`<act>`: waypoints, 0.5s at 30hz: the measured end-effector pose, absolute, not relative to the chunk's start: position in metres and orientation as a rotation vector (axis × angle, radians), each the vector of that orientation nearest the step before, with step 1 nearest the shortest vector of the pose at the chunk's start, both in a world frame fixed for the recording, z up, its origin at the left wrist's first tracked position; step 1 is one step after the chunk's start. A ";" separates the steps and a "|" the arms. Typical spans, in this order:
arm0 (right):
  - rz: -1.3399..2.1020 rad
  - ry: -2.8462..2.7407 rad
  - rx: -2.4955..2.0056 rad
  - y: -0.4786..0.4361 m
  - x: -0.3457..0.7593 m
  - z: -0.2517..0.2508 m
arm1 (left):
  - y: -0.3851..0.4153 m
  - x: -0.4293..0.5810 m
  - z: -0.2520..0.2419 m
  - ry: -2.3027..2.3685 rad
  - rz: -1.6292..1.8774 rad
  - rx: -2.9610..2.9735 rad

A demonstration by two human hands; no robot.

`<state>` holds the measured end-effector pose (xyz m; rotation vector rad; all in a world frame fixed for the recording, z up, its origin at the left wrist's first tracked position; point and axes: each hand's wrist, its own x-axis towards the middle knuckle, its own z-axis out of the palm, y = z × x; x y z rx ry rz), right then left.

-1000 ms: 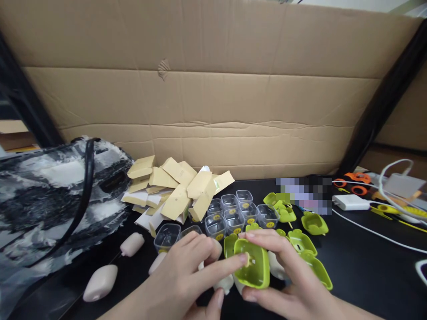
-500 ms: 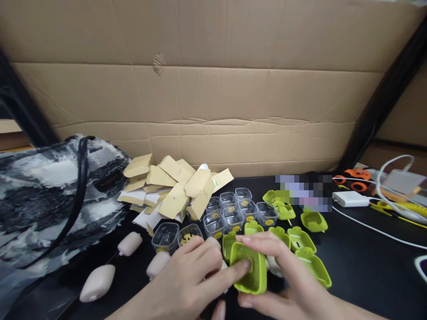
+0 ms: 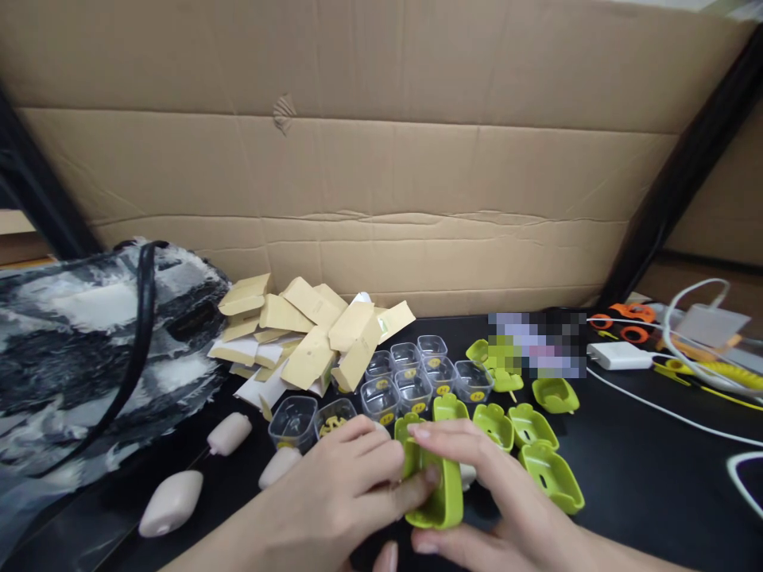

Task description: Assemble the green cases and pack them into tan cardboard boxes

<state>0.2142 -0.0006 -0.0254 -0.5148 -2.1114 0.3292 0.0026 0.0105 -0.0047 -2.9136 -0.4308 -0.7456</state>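
Both hands meet low in the middle of the head view around one lime-green plastic shell [image 3: 438, 496]. My right hand [image 3: 501, 500] grips it from the right, fingers over its top and thumb under it. My left hand [image 3: 351, 488] is curled beside it, with the index fingertip pressed into the shell's hollow. More green shells [image 3: 540, 445] lie just to the right. Several clear small cups [image 3: 411, 381] with yellow stickers stand behind the hands. Beige rounded pieces [image 3: 164, 500] lie to the left on the black table [image 3: 644, 477].
A heap of tan and white small cartons [image 3: 304, 334] sits behind the cups. A black-and-white fuzzy bag [image 3: 89, 349] fills the left. A cardboard wall [image 3: 381, 159] closes the back. White charger and cables [image 3: 620, 355] and orange-handled items [image 3: 625, 322] lie at the right.
The green shell has been lowered and tilted more on edge between my hands. My left index finger stays in its hollow. The camera has shifted slightly.
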 end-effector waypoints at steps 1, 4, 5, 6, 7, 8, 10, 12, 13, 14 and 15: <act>0.340 -2.107 -0.503 0.000 0.214 -0.025 | 0.011 0.002 -0.006 -0.441 -0.749 -2.905; 0.341 -2.102 -0.493 0.000 0.215 -0.022 | 0.010 0.001 -0.008 -0.502 -0.725 -2.866; 0.330 -2.105 -0.493 -0.001 0.217 -0.020 | 0.009 0.000 -0.009 -0.514 -0.742 -2.860; 0.313 -2.098 -0.490 -0.002 0.219 -0.018 | 0.009 -0.002 -0.010 -0.510 -0.788 -2.856; 0.294 -2.081 -0.481 -0.002 0.222 -0.017 | 0.010 -0.004 -0.011 -0.487 -0.865 -2.845; 0.272 -2.056 -0.466 -0.001 0.225 -0.015 | 0.012 -0.006 -0.013 -0.462 -0.951 -2.824; 0.228 -1.968 -0.466 0.006 0.233 -0.010 | 0.016 -0.012 -0.015 -0.469 -1.081 -2.748; 0.194 -1.868 -0.563 0.022 0.241 -0.004 | 0.020 -0.019 -0.015 -0.593 -1.081 -2.682; 0.193 -1.838 -0.659 0.033 0.246 0.000 | 0.022 -0.022 -0.014 -0.672 -1.061 -2.662; 0.177 -1.814 -0.757 0.046 0.250 0.004 | 0.024 -0.025 -0.012 -0.744 -1.038 -2.646; 0.157 -1.833 -0.872 0.059 0.255 0.007 | 0.026 -0.028 -0.011 -0.808 -1.010 -2.636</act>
